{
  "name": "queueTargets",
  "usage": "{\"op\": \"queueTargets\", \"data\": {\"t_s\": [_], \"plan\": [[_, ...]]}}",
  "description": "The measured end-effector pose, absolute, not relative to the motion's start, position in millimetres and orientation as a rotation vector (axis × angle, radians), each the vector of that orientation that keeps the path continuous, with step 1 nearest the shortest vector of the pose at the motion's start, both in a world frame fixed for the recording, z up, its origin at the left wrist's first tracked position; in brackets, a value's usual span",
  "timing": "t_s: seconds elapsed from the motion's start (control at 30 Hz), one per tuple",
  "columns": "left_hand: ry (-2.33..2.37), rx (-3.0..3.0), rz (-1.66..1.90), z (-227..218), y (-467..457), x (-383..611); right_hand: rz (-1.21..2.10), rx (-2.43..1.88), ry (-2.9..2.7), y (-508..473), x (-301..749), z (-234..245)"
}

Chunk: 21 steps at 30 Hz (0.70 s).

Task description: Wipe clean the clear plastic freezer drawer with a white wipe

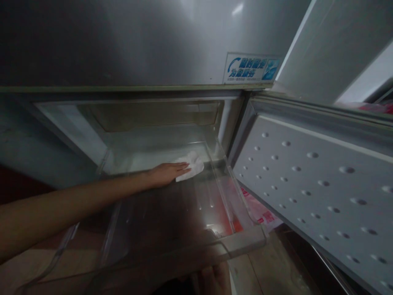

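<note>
White cloth (193, 163), crumpled and possibly paper, lies under the fingertips of the left hand (163, 174) in the head view. It sits just beyond that hand, to its right, toward the rear of a clear plastic drawer (248, 241). The left arm comes in from the left edge and reaches across the drawer. The left fingers are stretched out over the cloth, close to one another; the thumb is hidden, so I cannot tell whether the cloth is pinched or only pressed down. The right hand (215, 278) shows in part at the bottom edge, its fingers bent up just beneath the drawer's front, well apart from the cloth; whether they grip it I cannot tell.

The drawer stands pulled out from a pale compartment (82, 127) of a refrigerator, and the cloth and left hand are near the compartment's opening. Behind is the compartment's back panel (159, 114). To the right, the compartment's door (302, 180) is swung wide, its inner face dotted with raised bumps. Above is a grey upper door (147, 45) with a blue-lettered sticker (253, 68). A pink and white bag (259, 209) lies below, between the drawer and the open door.
</note>
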<state>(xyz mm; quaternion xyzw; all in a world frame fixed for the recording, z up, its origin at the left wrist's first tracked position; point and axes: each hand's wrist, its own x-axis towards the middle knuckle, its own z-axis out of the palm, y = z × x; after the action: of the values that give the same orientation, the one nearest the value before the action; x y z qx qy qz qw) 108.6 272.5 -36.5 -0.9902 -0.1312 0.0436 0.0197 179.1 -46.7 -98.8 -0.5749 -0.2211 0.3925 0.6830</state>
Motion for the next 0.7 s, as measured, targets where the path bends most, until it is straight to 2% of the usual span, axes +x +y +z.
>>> {"op": "queueTargets", "data": {"t_s": [0.13,0.37,0.57,0.7], "plan": [[-0.103,-3.142,0.239,-36.5,221.5,88.6,0.900,-1.269,-0.553,-46.2,178.0,-100.0],[0.604,-3.252,0.119,-38.5,160.7,72.5,0.777,-1.383,-0.651,-49.8,184.7,-104.4],[0.687,-3.151,0.106,-41.7,206.0,82.8,0.810,-1.392,-0.661,-50.3,184.6,-105.5],[0.417,-3.127,0.120,-41.8,251.6,91.3,0.701,-1.436,-0.702,-50.1,185.1,-104.0]]}}
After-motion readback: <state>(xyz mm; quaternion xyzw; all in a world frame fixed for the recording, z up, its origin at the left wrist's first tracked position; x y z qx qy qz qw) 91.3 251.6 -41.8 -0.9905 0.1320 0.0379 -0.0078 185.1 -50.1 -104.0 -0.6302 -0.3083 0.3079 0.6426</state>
